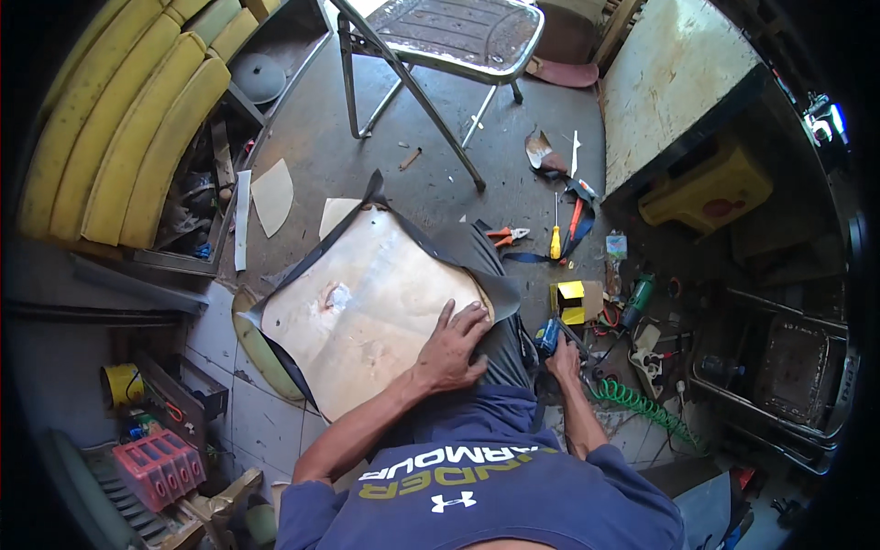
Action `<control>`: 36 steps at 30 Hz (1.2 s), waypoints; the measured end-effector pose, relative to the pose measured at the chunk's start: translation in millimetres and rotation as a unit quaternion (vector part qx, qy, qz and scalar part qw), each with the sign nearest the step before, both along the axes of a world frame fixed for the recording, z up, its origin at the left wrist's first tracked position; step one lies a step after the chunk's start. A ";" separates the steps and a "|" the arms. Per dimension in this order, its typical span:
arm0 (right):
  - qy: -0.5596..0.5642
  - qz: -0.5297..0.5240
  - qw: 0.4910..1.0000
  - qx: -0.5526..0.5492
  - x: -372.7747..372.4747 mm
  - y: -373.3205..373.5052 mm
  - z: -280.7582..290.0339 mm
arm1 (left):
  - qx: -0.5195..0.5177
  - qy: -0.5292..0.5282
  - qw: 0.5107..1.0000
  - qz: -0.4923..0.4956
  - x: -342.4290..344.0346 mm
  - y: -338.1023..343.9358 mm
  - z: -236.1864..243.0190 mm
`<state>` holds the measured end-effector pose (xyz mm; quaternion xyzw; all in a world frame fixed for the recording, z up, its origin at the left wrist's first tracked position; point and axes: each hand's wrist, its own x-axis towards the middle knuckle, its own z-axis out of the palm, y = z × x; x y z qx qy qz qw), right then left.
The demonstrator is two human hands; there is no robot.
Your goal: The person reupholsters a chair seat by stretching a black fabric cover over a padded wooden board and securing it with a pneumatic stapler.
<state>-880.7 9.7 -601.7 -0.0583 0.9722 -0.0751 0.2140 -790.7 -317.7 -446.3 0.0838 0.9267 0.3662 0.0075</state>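
A pale wooden seat panel (357, 302) lies across my lap, dark fabric (501, 295) showing around its edges and a rough hole near its middle. My left hand (451, 346) rests on the panel's right part, fingers apart and near the fabric edge. Down to the right of the panel, my right hand (565, 356) grips a blue power tool (549, 335); its lower part is hidden. A green coiled hose (632, 396) runs close below that hand. Just beyond are a yellow box (571, 312) and a green tool (639, 296).
A metal folding chair (458, 32) stands ahead. Pliers (509, 236) and a screwdriver (555, 240) lie on the floor. Yellow cushions (128, 110) are stacked left, a worn cabinet (669, 82) stands right, folded chair frames (770, 403) lie lower right, and a red organizer (156, 467) sits lower left.
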 end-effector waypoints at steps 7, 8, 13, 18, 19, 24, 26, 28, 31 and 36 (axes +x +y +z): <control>-0.118 -0.093 0.924 -0.352 -43.9 -146.9 180.9 | 0.031 0.029 0.996 0.083 -5.1 7.7 4.6; -0.084 -0.013 0.952 -0.294 -52.7 -151.5 177.7 | 0.014 0.037 0.995 0.093 -10.5 10.6 6.3; 0.040 0.156 0.952 -0.261 -64.3 -149.0 176.5 | -0.035 0.081 0.987 0.136 -22.5 19.9 -1.9; 0.031 0.197 0.965 -0.172 -45.9 -147.5 223.2 | -0.006 0.084 0.990 0.108 -17.3 25.4 -12.7; 0.026 0.192 0.967 -0.167 -44.2 -146.4 227.1 | 0.006 0.083 0.991 0.104 -16.8 26.6 -11.3; 0.083 0.127 0.966 -0.211 -50.9 -133.3 198.3 | 0.043 0.055 0.992 0.109 -21.7 27.3 -0.7; 0.166 0.102 0.941 -0.276 -54.1 -149.9 198.4 | 0.049 0.078 0.990 0.103 -19.0 30.2 -2.8; 0.187 0.199 0.925 -0.263 -58.2 -165.3 208.6 | 0.054 0.094 0.989 0.098 -17.6 29.5 -3.8; 0.113 0.275 0.928 -0.224 -58.4 -181.6 204.2 | 0.043 0.093 0.991 0.090 -16.2 29.6 -2.7; -0.078 0.196 0.956 -0.205 -91.2 -188.0 182.3 | 0.026 0.055 0.995 0.078 -21.3 26.9 -3.9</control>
